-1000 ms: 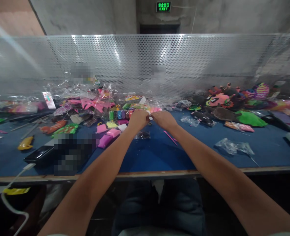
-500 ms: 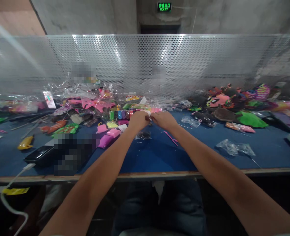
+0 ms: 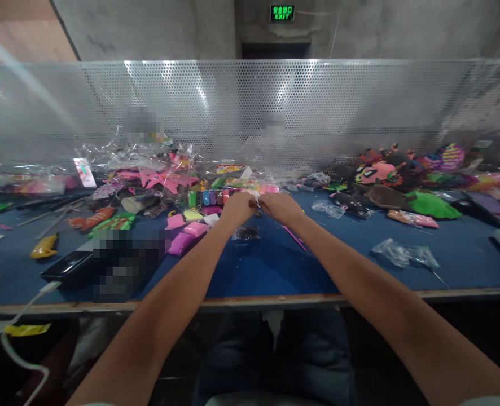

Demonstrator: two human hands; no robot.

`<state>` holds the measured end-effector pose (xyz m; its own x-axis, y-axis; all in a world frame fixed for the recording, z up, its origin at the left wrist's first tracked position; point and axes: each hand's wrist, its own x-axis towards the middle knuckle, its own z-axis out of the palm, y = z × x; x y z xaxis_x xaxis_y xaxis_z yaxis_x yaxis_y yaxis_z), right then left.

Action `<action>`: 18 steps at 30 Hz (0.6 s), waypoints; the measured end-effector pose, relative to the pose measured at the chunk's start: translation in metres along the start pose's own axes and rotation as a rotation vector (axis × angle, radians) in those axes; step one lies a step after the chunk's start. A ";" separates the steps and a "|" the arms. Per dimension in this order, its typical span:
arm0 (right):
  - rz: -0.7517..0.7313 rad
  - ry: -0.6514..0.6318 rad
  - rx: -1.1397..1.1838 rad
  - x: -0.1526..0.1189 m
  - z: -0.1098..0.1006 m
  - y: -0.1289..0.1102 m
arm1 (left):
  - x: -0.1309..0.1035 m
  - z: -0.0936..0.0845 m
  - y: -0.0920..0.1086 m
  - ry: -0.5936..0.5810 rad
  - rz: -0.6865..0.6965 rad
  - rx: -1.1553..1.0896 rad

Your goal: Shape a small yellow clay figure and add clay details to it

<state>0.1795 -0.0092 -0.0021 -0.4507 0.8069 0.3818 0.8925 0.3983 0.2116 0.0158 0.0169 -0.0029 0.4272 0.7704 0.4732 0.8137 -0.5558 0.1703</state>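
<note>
My left hand [image 3: 240, 207] and my right hand [image 3: 280, 206] meet above the middle of the blue table [image 3: 271, 276], fingers closed. Between their fingertips shows a small white piece [image 3: 256, 195], too small and too covered to name. Just below the hands lies a clear packet [image 3: 246, 233] with something dark in it. A thin pink plastic tool [image 3: 294, 237] rests beside my right wrist. Left of my left hand are pink packets [image 3: 181, 243] of soft material, and behind it a row of small coloured packets [image 3: 207, 197].
A black power bank [image 3: 70, 266] with a white cable lies at the front left. Clear plastic wrappers [image 3: 404, 254] are on the right, with a green felt-like piece [image 3: 434, 205] behind. A perforated metal screen [image 3: 275, 101] closes off the table's back.
Both hands stay together in nearly the same place, with only a slight shift of the fingers around the white piece. The things on the table lie as before.
</note>
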 end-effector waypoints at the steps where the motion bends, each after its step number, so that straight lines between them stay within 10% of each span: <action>1: 0.003 -0.003 0.006 0.000 -0.001 0.000 | 0.000 0.000 0.000 0.001 0.000 -0.003; 18: 0.166 0.184 0.123 -0.005 0.000 0.012 | -0.002 -0.006 -0.007 0.212 -0.045 -0.177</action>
<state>0.1927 -0.0087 -0.0014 -0.2838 0.7772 0.5617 0.9448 0.3265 0.0255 0.0067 0.0172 0.0002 0.2853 0.7235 0.6286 0.7402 -0.5830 0.3350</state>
